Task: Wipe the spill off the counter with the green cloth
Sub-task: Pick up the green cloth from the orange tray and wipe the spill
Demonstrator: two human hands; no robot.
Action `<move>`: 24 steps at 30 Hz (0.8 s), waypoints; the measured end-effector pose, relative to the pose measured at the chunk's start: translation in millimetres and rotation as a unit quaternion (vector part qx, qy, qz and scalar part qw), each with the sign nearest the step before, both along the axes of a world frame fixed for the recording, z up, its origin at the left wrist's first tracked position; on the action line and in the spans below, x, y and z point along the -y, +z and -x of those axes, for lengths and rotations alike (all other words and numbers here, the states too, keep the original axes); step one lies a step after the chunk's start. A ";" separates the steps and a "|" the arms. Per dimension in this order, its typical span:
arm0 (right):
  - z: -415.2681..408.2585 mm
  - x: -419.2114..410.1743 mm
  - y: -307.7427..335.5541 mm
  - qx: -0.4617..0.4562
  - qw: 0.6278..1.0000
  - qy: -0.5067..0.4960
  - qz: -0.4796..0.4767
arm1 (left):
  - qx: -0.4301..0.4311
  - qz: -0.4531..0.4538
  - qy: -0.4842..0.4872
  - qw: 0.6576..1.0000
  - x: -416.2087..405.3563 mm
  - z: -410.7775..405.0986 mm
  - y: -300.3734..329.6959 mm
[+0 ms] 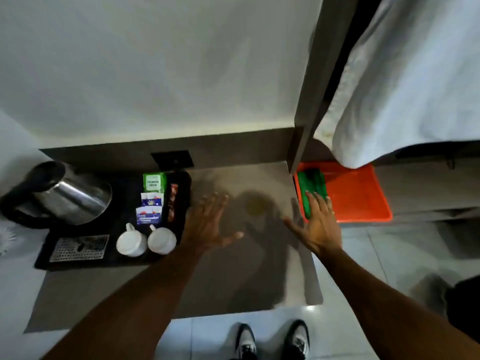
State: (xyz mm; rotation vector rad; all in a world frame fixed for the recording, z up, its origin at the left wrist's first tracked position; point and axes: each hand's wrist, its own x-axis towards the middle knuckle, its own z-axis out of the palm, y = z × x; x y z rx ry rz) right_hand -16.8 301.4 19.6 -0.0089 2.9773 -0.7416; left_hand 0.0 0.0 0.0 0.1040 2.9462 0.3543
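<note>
A small yellowish spill (255,207) lies on the grey counter (233,276), in shadow near its back right part. The green cloth (310,187) lies folded at the left side of an orange tray (363,198), just right of the counter's edge. My right hand (318,224) is open with spread fingers, its fingertips over the near end of the cloth; I cannot tell whether they touch it. My left hand (210,224) hovers open over the counter, left of the spill, holding nothing.
A black tray (46,261) on the counter's left holds a steel kettle (59,193), two white cups (145,241), tea sachets (150,203) and a metal grid (79,248). A white towel (405,81) hangs above the orange tray. My shoes (272,341) stand on the tiled floor.
</note>
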 end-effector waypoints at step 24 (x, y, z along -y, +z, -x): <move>173.2 -29.1 -138.9 0.197 0.916 -0.348 0.033 | 0.035 0.046 0.037 0.998 -11.8 -19.1 -123.6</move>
